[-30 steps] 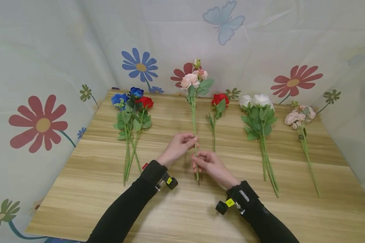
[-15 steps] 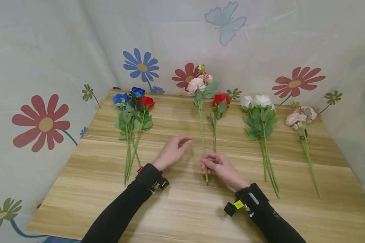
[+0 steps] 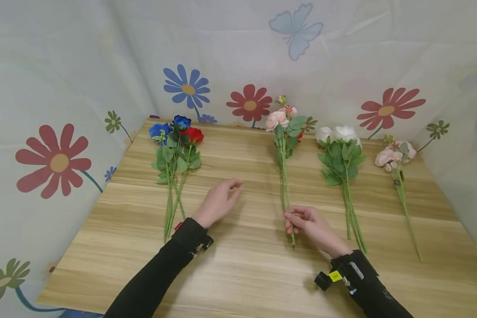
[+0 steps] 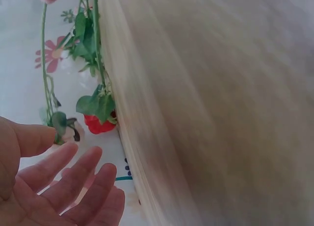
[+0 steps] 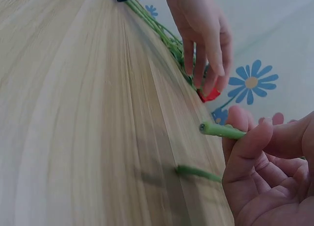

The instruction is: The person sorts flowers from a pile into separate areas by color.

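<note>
The right hand (image 3: 312, 225) pinches the stem of a pink flower (image 3: 277, 120) near its lower end, just left of the white roses (image 3: 338, 159). The left hand (image 3: 216, 201), farther left of the white roses, has its fingers loosely bent and slightly parted around nothing. Behind the pink flower, a red rose (image 3: 300, 136) is mostly hidden; a sliver of petal shows. Far left of the white roses lies a blue-and-red bunch (image 3: 175, 150), its red bloom partly covered by left fingers in the right wrist view. Right of the white roses lies a second pink flower (image 3: 389, 157); a dark piece (image 3: 396, 182) on its stem is too small to identify. Both sleeves (image 3: 151, 274) are cut off below.
</note>
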### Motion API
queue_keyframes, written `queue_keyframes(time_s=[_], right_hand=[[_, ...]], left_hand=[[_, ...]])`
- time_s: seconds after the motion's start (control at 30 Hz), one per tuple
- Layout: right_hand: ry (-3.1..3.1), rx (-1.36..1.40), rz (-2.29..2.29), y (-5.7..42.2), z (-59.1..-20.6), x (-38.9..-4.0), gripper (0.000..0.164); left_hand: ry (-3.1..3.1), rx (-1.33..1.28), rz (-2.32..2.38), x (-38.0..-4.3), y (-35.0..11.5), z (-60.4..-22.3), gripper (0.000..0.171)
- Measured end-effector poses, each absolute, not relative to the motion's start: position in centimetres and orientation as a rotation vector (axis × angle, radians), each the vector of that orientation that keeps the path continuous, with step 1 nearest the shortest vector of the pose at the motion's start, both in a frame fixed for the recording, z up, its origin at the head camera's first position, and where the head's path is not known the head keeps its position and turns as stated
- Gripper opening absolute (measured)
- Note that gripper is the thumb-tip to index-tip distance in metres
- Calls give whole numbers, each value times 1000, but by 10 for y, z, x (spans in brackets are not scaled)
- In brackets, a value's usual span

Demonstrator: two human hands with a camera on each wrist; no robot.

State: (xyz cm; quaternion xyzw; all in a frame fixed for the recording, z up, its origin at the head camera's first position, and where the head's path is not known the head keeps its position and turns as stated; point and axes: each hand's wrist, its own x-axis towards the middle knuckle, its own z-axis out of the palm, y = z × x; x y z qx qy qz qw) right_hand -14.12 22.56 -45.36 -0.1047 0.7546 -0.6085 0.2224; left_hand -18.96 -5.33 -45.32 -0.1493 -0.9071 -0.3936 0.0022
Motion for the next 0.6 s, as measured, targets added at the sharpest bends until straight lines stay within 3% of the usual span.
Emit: queue_keyframes(time_s=[0.6], right_hand=[[2282, -232, -1612, 290, -434, -123, 33]], left_hand=[[-2837, -476, -1107, -186, -62, -446, 32]])
